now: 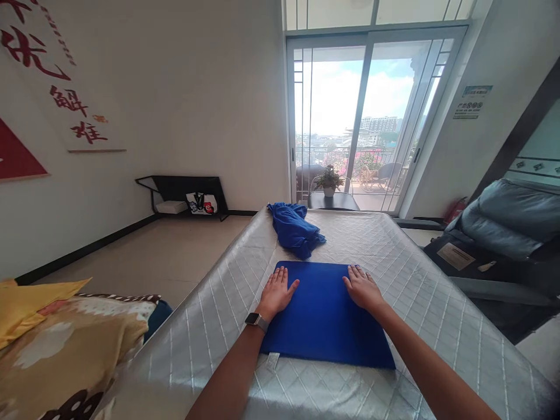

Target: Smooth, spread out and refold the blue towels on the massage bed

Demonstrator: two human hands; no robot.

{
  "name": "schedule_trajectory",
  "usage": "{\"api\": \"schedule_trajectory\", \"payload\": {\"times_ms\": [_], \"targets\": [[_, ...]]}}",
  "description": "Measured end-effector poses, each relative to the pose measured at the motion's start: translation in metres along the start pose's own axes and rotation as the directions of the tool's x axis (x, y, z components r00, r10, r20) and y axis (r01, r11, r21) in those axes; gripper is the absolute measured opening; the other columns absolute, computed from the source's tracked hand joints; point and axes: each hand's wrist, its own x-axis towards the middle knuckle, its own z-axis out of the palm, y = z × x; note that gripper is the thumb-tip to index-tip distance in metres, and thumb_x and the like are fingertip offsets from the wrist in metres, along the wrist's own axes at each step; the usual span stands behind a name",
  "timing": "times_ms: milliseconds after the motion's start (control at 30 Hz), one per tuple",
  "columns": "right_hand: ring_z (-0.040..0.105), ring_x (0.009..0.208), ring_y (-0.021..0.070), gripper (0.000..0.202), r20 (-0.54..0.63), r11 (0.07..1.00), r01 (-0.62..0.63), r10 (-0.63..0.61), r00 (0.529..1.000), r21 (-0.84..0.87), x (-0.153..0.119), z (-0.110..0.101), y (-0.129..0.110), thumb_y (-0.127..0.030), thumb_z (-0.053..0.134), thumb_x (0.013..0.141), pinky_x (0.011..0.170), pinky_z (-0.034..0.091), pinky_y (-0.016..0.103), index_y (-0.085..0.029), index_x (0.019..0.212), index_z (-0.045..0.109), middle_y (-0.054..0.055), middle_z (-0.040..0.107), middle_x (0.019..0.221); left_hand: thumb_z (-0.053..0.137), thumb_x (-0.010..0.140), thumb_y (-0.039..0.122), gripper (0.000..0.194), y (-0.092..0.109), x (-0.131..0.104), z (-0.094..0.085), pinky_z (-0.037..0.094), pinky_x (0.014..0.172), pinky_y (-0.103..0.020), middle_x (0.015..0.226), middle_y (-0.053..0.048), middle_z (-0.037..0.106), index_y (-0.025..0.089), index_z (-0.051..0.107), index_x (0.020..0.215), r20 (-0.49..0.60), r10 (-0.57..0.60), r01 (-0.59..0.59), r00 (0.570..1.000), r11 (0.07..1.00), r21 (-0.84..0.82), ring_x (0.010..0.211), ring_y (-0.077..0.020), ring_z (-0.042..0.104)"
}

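A blue cloth (324,321), flat and roughly rectangular, lies on the silver quilted table cover (210,326), with a white tag at its near left edge. My left hand (279,291), with a watch on the wrist, rests on the cloth's far left corner, fingers straight and thumb spread. On the far right corner lies my right hand (362,287), palm down with fingers extended. Neither hand grips anything. Beyond the flat cloth, a crumpled blue cloth (295,229) sits near the far edge of the table.
Patterned bedding (74,350) with a yellow piece is at the lower left. A dark armchair (503,233) stands to the right of the table. Past the far edge, a potted plant (329,181) is on a chair before the glass doors.
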Motion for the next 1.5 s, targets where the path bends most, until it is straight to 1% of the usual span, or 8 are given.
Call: {"api": "schedule_trajectory", "payload": {"times_ms": [467,600,767,867,933,1067,1367,1500], "targets": [[0.011,0.151,0.0191,0.066,-0.054,0.992,-0.033,0.039,0.998,0.118,0.02,0.028,0.014,-0.042,0.015,0.1,0.122,0.008,0.038,-0.008,0.156,0.021,0.007,0.017,0.164,0.016,0.101,0.061,0.082,0.006,-0.003,-0.005,0.025,0.119,-0.044,0.155,-0.023,0.032,-0.003,0.035,0.149,-0.105,-0.052,0.054,0.993,0.998,0.018,0.146,-0.0301,0.028],[0.012,0.151,0.0193,0.066,-0.072,0.99,-0.037,0.047,0.996,0.138,0.02,0.028,0.013,-0.041,0.016,0.1,0.122,0.009,0.038,-0.008,0.156,0.022,0.007,0.018,0.163,0.017,0.102,0.059,0.077,0.051,-0.005,-0.011,0.028,0.119,-0.042,0.153,-0.022,0.039,0.0,0.043,0.145,-0.177,0.144,-0.142,0.974,0.99,0.027,0.144,-0.0286,0.033],[0.013,0.15,0.0207,0.064,-0.099,0.995,0.001,0.009,0.995,0.102,0.017,0.031,0.017,-0.037,0.018,0.1,0.121,0.011,0.039,-0.007,0.155,0.023,0.009,0.019,0.163,0.017,0.103,0.054,0.07,0.147,0.02,-0.004,0.028,0.118,-0.039,0.152,-0.017,0.042,0.007,0.045,0.145,-0.183,0.395,-0.408,0.9,0.912,-0.038,0.144,-0.0253,0.034],[0.011,0.151,0.0189,0.062,-0.073,0.998,0.032,-0.027,0.997,0.063,0.016,0.032,0.021,-0.029,0.025,0.097,0.121,0.012,0.038,-0.012,0.157,0.022,0.006,0.015,0.164,0.014,0.104,0.051,0.067,0.186,0.043,0.005,0.029,0.118,-0.043,0.152,-0.016,0.043,0.009,0.042,0.147,-0.144,0.38,-0.397,0.913,0.91,-0.116,0.144,-0.0253,0.034],[0.01,0.151,0.0185,0.063,-0.065,0.998,0.036,-0.032,0.997,0.06,0.016,0.032,0.021,-0.027,0.027,0.096,0.121,0.013,0.037,-0.014,0.157,0.021,0.005,0.014,0.164,0.011,0.104,0.05,0.067,0.193,0.053,0.011,0.029,0.117,-0.044,0.152,-0.016,0.043,0.01,0.042,0.148,-0.09,0.329,-0.339,0.94,0.927,-0.157,0.144,-0.0256,0.034],[0.012,0.151,0.0193,0.063,-0.081,0.993,-0.001,0.011,0.997,0.114,0.018,0.031,0.018,-0.036,0.018,0.1,0.121,0.011,0.037,-0.009,0.156,0.022,0.007,0.018,0.164,0.009,0.103,0.053,0.069,0.162,0.055,0.018,0.023,0.12,-0.044,0.155,-0.013,0.039,0.012,0.04,0.149,-0.076,0.274,-0.282,0.959,0.949,-0.143,0.146,-0.0248,0.029],[0.011,0.151,0.0188,0.065,-0.05,0.986,-0.032,0.041,0.998,0.165,0.02,0.028,0.016,-0.041,0.015,0.1,0.122,0.009,0.038,-0.009,0.156,0.021,0.005,0.018,0.163,0.012,0.102,0.057,0.072,0.022,0.043,0.004,0.019,0.12,-0.044,0.158,-0.014,0.033,0.01,0.035,0.152,-0.045,0.004,-0.005,0.999,1.0,-0.016,0.148,-0.0258,0.026],[0.012,0.151,0.0188,0.065,-0.054,0.991,-0.03,0.038,0.998,0.132,0.021,0.029,0.016,-0.041,0.015,0.1,0.122,0.009,0.038,-0.009,0.156,0.021,0.005,0.018,0.163,0.013,0.102,0.057,0.074,-0.015,0.036,0.001,0.022,0.119,-0.044,0.157,-0.018,0.031,0.005,0.033,0.151,-0.052,-0.081,0.08,0.995,0.997,-0.011,0.147,-0.0279,0.027]]}}
